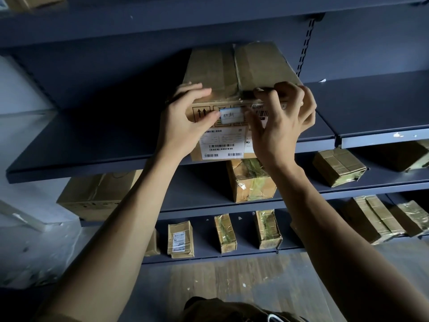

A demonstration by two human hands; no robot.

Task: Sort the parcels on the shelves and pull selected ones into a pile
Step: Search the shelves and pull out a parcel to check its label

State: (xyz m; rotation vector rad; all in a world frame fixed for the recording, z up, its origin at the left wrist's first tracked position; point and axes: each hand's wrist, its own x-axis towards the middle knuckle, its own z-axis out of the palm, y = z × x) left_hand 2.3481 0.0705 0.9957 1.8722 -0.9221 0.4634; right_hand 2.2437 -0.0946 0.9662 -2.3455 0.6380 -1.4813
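A taped cardboard box (232, 73) sits at the front edge of the dark blue shelf (81, 145), centre of the frame. The left hand (183, 122) grips its left front corner, thumb on the labelled face. The right hand (281, 126) curls over its right top edge. Smaller parcels (251, 182) lie on lower shelves.

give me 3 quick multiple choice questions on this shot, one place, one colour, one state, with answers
1. Where is the box that the left hand and right hand grip?
A) on the floor
B) on a shelf above smaller parcels
C) in a cart
2. What colour is the shelf?
A) red
B) white
C) dark blue
3. How is the box's top?
A) taped shut
B) flaps open
C) cut away
1 B: parcels lie on the tiers below it.
2 C: its boards are dark blue.
3 A: tape covers the closed seam.
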